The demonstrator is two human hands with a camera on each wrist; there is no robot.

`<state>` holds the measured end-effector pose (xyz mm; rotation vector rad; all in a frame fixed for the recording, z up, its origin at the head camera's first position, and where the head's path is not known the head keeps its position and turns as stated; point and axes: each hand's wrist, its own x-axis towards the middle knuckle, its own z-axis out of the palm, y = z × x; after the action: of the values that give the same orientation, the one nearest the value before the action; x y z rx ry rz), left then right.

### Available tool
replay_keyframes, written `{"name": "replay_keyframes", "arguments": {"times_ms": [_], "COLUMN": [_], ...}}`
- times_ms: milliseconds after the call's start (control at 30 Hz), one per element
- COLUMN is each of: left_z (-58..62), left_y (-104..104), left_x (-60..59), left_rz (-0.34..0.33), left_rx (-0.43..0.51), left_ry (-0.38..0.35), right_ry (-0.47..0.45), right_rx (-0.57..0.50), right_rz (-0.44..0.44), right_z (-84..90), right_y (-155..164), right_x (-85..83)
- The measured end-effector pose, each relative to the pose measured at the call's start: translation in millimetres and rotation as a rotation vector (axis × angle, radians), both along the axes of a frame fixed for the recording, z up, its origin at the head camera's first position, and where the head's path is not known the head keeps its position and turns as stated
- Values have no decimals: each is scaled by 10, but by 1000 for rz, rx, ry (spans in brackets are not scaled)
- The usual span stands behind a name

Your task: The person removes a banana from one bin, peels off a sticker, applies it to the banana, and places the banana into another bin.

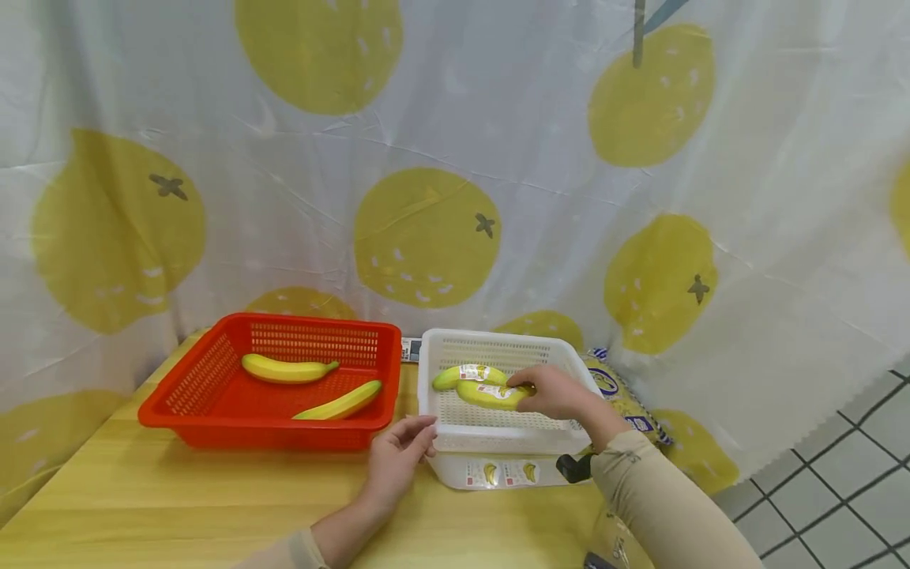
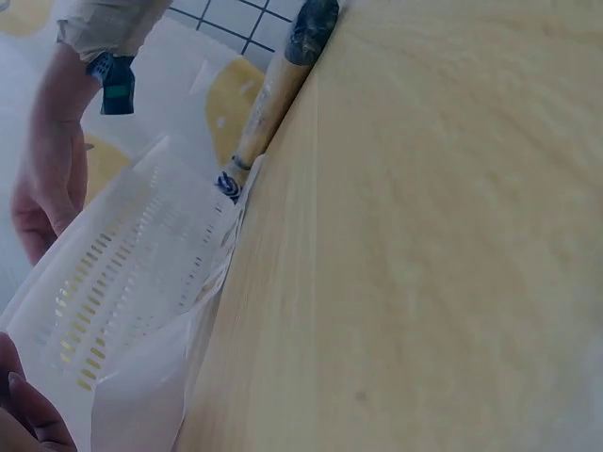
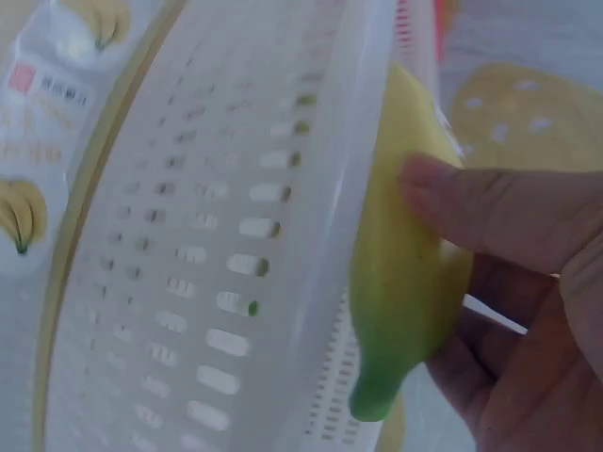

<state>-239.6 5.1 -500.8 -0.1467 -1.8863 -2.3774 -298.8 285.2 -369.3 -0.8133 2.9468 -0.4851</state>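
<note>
Left hand [image 2: 24, 405] mostly outside frame edge.

you get bright, even light in the head view, with only soft, small shadows. the curtain [image 1: 455, 158] bends near the edges like in a fish-eye picture. your left wrist view is blurry and washed out pale. your right wrist view is close up, soft and out of focus.

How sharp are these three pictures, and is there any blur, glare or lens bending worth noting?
Head view: evenly lit and sharp, soft shadows only, though the wide lens bows the edges. Left wrist view: the white slotted plastic basket and the pale wooden table look smeared and washed out. Right wrist view: very close and soft, with the yellow-green banana and the right hand slightly out of focus.
</note>
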Motion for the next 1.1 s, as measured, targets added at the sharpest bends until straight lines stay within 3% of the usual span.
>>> {"name": "replay_keyframes", "arguments": {"times_ms": [133,300,500,633,833,1100], "left_z": [11,28,37,20,23,27], "left_y": [1,-3,8,13,27,18], "left_x": [-5,-9,-8,-8,2,-3], "left_rz": [-8,-14,-25,-13,-13,-15], "left_rx": [13,26,20,19,20,26], "left_ry": [-4,3,-3,11,10,21], "right_ry": [-80,-155,-217,-259,-165,2], "right_rx": [74,46,41,6,16,107], "right_rz": [57,59,42,-33,-41,-33], "right_z": [16,5,-182,-341,-548,-648], "right_y": [-126,-254,-277,-269,-291,-370], "right_x": [-265,-454,-537,-534,-551,-601]}}
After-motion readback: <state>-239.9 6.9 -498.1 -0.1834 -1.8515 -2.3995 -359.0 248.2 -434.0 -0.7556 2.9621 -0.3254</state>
